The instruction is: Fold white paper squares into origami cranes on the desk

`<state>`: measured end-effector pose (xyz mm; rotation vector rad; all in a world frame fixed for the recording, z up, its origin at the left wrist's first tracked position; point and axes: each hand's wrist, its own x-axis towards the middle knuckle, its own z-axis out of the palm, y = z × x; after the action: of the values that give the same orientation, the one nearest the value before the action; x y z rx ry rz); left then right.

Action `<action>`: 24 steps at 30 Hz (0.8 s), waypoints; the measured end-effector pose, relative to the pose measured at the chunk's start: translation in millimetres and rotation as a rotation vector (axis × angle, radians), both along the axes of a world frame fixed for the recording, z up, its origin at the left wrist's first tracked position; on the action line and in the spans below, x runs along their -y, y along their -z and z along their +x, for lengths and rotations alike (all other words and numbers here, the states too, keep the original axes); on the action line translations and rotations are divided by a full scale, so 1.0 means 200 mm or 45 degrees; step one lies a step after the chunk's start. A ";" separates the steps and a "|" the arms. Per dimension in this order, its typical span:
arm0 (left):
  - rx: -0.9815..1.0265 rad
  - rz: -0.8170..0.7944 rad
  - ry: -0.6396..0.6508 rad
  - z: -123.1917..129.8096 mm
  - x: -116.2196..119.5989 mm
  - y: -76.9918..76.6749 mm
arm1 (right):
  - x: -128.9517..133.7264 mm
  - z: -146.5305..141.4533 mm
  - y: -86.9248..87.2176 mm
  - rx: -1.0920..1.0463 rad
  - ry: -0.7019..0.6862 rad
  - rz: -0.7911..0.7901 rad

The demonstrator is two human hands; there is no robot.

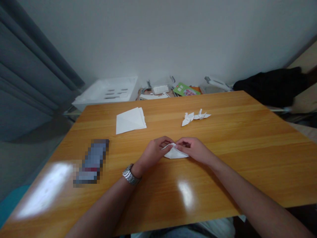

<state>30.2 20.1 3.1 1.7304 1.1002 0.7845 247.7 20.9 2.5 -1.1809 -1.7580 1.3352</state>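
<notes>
A folded piece of white paper (175, 153) lies on the wooden table (158, 185) in front of me, its peak between my two hands. My left hand (155, 150), with a metal watch on the wrist, pinches the paper's left side near the top. From the right, my right hand (194, 148) grips the same paper, thumb on its face and fingers curled behind. The fingertips of both hands nearly meet at the peak. Behind my right hand stand folded white paper figures (188, 118) shaped like birds.
White sheets (130, 121) lie at the back left. A pixelated phone (94, 160) rests at the left. Beyond the far edge are a white tray (109, 89), a green packet (185, 89) and black cloth (269, 86).
</notes>
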 end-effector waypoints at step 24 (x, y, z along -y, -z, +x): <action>0.254 -0.028 -0.050 -0.03 -0.03 -0.04 | 0.02 0.00 -0.02 -0.135 0.058 -0.232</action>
<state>24.0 25.9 11.0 1.5788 1.0057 0.9443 247.1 16.7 7.4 -1.2161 -1.5520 1.5281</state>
